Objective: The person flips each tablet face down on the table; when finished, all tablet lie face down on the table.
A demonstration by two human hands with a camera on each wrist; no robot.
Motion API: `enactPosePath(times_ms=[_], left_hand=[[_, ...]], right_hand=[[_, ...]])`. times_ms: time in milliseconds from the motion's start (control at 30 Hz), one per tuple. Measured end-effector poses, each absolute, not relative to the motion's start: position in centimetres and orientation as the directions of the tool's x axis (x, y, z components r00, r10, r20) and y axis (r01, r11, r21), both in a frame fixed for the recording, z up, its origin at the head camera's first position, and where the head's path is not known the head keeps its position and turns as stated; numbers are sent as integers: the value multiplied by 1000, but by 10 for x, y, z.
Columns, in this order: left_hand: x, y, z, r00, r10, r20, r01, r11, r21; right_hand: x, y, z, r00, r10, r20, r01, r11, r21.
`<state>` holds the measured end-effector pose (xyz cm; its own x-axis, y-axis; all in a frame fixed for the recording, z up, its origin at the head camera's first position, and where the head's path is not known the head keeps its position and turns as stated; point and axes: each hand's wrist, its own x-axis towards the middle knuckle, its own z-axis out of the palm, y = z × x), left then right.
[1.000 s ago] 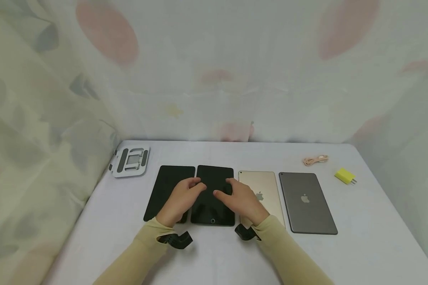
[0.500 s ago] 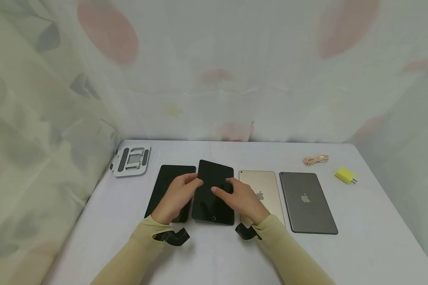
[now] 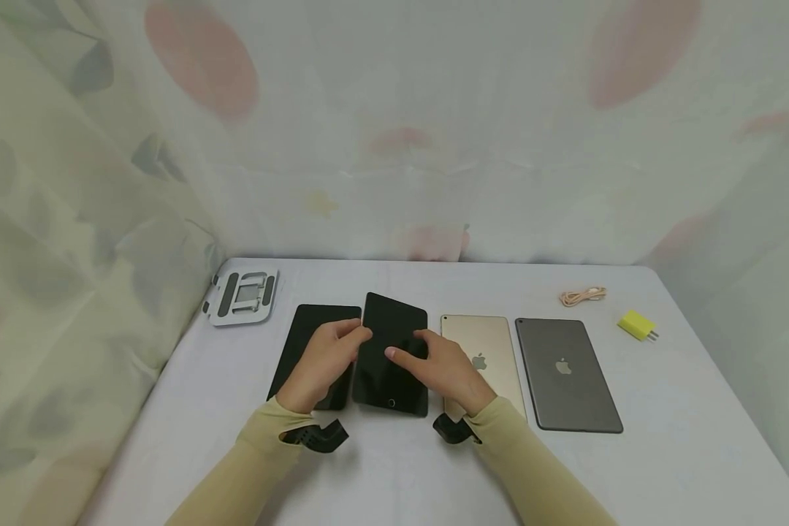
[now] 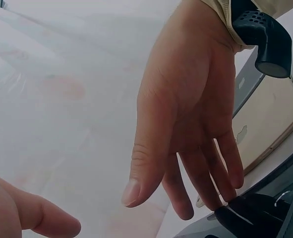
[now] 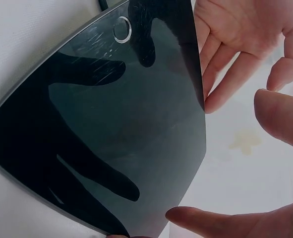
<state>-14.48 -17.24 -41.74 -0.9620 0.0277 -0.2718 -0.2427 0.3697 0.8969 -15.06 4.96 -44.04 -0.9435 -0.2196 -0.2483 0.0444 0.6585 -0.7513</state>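
Note:
In the head view, several tablets lie in a row. The second from the left, a black tablet [image 3: 394, 358] with a round home button, is tilted with its left side raised off the table. My left hand [image 3: 325, 358] has its fingers behind that raised edge; in the right wrist view its thumb stands apart from the glass. At the opposite edge, my right hand [image 3: 443, 365] touches the tablet with extended fingertips, thumb held away above the screen. Another black tablet [image 3: 322, 318] lies under my left hand. A gold tablet [image 3: 486, 329], back up, is partly covered by my right hand.
To the right lies a grey tablet [image 3: 565, 372], back up. Farther off are a coiled pinkish cable [image 3: 581, 296] and a yellow charger plug [image 3: 636, 324]. A folded silver stand [image 3: 243, 298] sits at the far left. Patterned curtains [image 3: 394, 131] hang around the white table.
The second tablet's left side has come up from flat and turned slightly. My left hand has moved in to its edge. My right hand has barely moved.

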Motion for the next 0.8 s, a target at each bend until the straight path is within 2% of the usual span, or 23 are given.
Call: enactPosePath(times_ms=[800], left_hand=[[-142, -175, -409, -967, 40, -251, -224, 335, 915]], right_hand=[[-149, 47, -444, -937, -266, -228, 13, 623, -782]])
